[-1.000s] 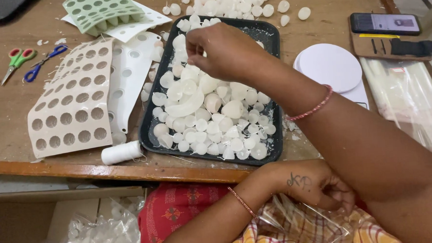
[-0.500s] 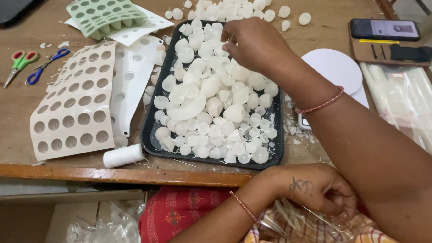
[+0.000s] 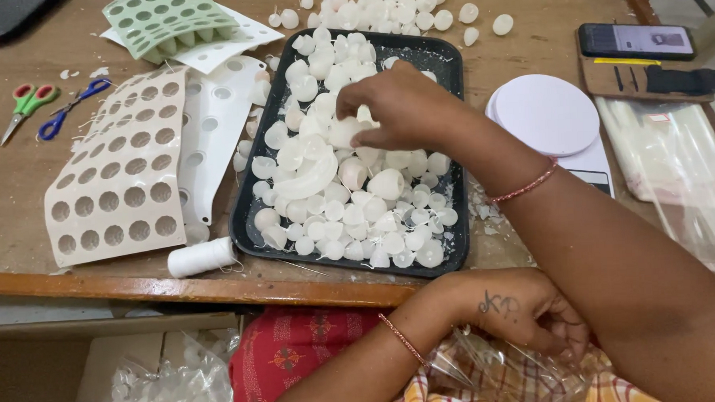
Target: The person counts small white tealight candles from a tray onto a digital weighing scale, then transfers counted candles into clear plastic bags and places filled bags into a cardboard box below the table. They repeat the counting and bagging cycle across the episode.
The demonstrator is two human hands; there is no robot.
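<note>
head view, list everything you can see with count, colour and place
tray: one, black, table centre
shells: many, white, in tray; more beyond it
moulds: two beige and white left of tray, one green far left
scissors: two, green-red and blue, far left
spool: one, white, table edge
discs: white stack, right of tray
phone: one, dark, far right
bags: clear, right
right hand: grip on a shell
left hand: in lap, on clear plastic

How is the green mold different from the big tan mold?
The green mold is smaller and lies far back on the table, resting on a white sheet. The tan mold is bigger, flatter and sits near the front edge. Both have rows of round holes.
</note>
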